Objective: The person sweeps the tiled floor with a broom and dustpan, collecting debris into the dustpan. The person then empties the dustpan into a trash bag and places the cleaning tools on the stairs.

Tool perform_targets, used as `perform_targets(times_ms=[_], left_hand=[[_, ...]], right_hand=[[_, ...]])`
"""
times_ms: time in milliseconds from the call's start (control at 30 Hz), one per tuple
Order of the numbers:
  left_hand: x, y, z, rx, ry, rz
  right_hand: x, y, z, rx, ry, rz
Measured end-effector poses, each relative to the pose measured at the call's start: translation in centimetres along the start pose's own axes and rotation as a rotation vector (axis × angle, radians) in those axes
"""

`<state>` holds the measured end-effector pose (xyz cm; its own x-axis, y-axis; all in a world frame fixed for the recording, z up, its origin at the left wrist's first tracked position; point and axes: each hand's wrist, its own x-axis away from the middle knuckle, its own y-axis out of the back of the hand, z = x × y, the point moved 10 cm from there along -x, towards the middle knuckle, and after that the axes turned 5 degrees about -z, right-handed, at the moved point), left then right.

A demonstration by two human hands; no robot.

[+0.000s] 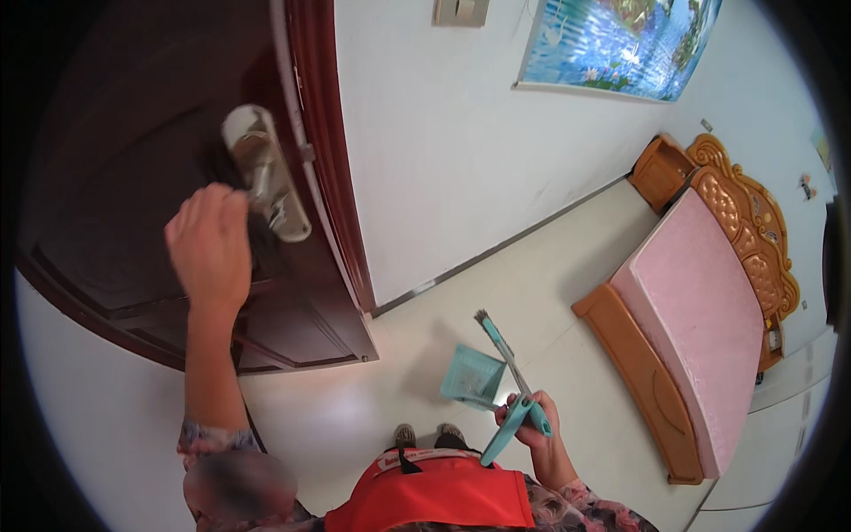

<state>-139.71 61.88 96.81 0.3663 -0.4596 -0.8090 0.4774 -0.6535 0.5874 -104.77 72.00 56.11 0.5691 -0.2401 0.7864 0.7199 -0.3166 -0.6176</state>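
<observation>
My left hand (211, 243) is raised at the metal door handle (262, 176) of a dark brown wooden door (153, 219). Its fingers are curled, the area by them is blurred, and whether they grip the handle is hidden. Low in the middle, my right hand (534, 419) is closed around the handles of a teal brush (500, 339) and a teal plastic dustpan (472, 376). The brush points up and away, bristles at its far end; the dustpan's scoop hangs to the left of it, over the pale floor.
A white wall (452, 153) with a light switch (463, 10) and a blue picture (618, 46) adjoins the red-brown door frame (332, 166). At right stands a wooden bed with a pink mattress (698, 312), a nightstand (661, 173) beside it. My shoes are on the tiled floor (319, 412).
</observation>
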Motion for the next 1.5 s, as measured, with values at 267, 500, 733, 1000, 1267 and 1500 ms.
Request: perform_targets(times_ms=[267,500,733,1000,1267,1500], left_hand=[[11.0,14.6,3.0,0.253,0.242,-0.217],[25.1,27.4,1.4,0.076,0.887,-0.798],[52.0,21.9,3.6,0.583,1.629,-0.598],[59.9,27.7,5.4,0.649,1.624,-1.136],[75.0,28.5,2.9,0.409,2.244,-1.219],[45.2,5.0,12.1,1.049,2.179,-0.199]], right_hand=[[-1.9,-1.9,-1.4,0.282,-0.229,0.052],[-1.6,-3.7,-5.8,0.594,-0.609,0.084],[-2.3,-8.3,-13.4,0.724,-0.824,0.247],[-4.8,-11.5,-25.0,0.825,-0.978,0.3],[-7.4,-13.9,-36.1,0.946,-1.016,0.202],[-9.0,-14.5,-43.5,1.245,-0.989,0.22]])
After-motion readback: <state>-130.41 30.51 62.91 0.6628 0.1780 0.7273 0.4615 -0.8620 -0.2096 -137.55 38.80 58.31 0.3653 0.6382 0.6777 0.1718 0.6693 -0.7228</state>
